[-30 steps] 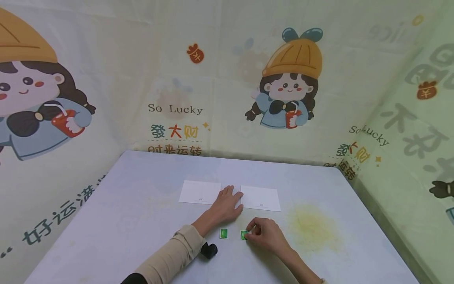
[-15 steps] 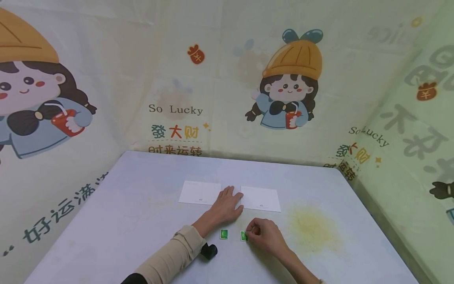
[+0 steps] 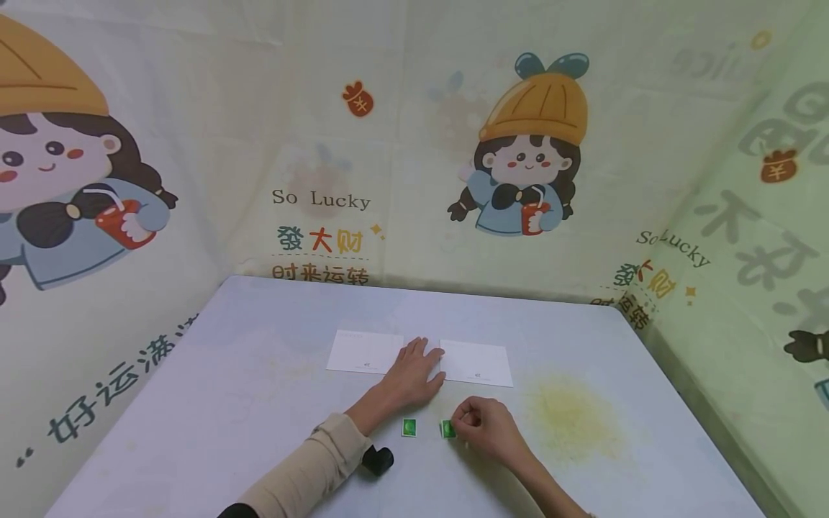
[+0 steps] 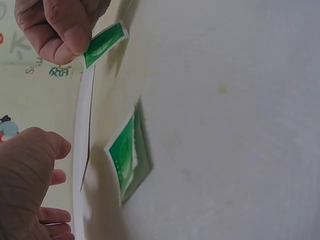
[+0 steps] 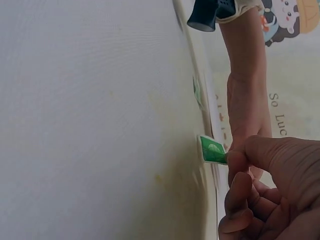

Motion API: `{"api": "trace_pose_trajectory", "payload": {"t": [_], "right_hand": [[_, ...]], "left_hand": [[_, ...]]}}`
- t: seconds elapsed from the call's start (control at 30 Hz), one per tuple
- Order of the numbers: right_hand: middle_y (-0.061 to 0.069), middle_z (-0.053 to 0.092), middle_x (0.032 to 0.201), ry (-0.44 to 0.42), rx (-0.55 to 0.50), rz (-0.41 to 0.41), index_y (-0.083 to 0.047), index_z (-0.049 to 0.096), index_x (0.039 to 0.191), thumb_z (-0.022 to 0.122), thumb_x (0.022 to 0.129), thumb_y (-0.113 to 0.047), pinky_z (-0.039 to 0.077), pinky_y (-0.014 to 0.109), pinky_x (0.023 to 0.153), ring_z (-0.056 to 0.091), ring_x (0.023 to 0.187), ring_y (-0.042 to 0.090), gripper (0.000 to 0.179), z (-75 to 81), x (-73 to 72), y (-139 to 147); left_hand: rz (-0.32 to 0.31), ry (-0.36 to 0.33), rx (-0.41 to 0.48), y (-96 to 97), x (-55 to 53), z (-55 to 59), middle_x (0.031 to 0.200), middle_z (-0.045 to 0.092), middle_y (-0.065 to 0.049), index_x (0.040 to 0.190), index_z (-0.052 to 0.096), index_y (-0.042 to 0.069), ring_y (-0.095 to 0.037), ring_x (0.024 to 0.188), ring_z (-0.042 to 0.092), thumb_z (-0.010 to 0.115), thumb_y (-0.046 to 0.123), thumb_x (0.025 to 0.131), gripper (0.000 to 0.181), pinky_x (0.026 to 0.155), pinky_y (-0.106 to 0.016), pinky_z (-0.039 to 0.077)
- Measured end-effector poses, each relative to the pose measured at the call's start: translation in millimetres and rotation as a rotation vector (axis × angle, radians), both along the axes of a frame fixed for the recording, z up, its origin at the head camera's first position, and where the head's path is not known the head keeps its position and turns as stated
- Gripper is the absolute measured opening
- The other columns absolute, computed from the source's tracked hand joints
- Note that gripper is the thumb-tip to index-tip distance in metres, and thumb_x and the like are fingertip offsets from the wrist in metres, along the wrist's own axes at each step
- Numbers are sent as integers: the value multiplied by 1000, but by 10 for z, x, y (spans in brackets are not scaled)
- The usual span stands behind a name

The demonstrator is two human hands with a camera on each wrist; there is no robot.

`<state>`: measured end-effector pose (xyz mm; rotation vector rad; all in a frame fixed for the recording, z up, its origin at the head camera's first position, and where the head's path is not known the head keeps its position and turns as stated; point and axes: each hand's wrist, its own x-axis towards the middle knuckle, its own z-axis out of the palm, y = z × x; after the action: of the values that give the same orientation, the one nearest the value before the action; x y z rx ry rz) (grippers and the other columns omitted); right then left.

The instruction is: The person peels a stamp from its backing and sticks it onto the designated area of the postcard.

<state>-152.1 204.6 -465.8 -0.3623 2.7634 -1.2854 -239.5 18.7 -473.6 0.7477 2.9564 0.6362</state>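
Observation:
My right hand [image 3: 487, 426] pinches a small green postage stamp [image 3: 447, 429] by its right edge between thumb and forefinger. In the left wrist view this stamp [image 4: 106, 44] is tilted up over its shadow. A second green stamp [image 3: 409, 427] lies to its left; its edges [image 4: 124, 159] stand off the tabletop in the left wrist view. Farther back, my left hand [image 3: 413, 375] rests with fingers extended between two white envelope-like cards. It covers the right edge of the left card [image 3: 363, 351], and its thumb side reaches the left edge of the right card [image 3: 478, 362].
A white table [image 3: 272, 410] spans the work area, with a yellow stain [image 3: 573, 417] to the right. A black device [image 3: 378, 460] sits at the left sleeve [image 3: 317, 460]. Printed cloth walls [image 3: 414, 180] enclose the back and sides.
The pinched stamp has shifted slightly right and tipped up with the right hand. The left sleeve and black device have moved a little left; the left hand stays in place.

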Motion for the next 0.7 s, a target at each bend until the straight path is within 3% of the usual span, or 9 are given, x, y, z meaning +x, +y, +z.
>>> {"api": "trace_pose_trajectory", "payload": {"t": [0.3, 0.7], "right_hand": [[-8, 57, 61, 33, -45, -46, -11, 69, 83, 75, 84, -5, 34, 18, 48, 45, 51, 1, 9, 94, 66, -15], [-12, 50, 56, 159, 23, -145, -18, 67, 81, 78, 83, -7, 34, 19, 50, 42, 52, 1, 15, 144, 167, -82]], "left_hand": [[-9, 35, 45, -30, 79, 62, 158, 42, -20, 146, 54, 13, -37, 150, 32, 58, 37, 102, 51, 121, -53, 27], [-15, 57, 143, -126, 264, 136, 157, 43, -20, 145, 55, 14, -37, 149, 34, 59, 37, 102, 49, 120, -52, 29]]}}
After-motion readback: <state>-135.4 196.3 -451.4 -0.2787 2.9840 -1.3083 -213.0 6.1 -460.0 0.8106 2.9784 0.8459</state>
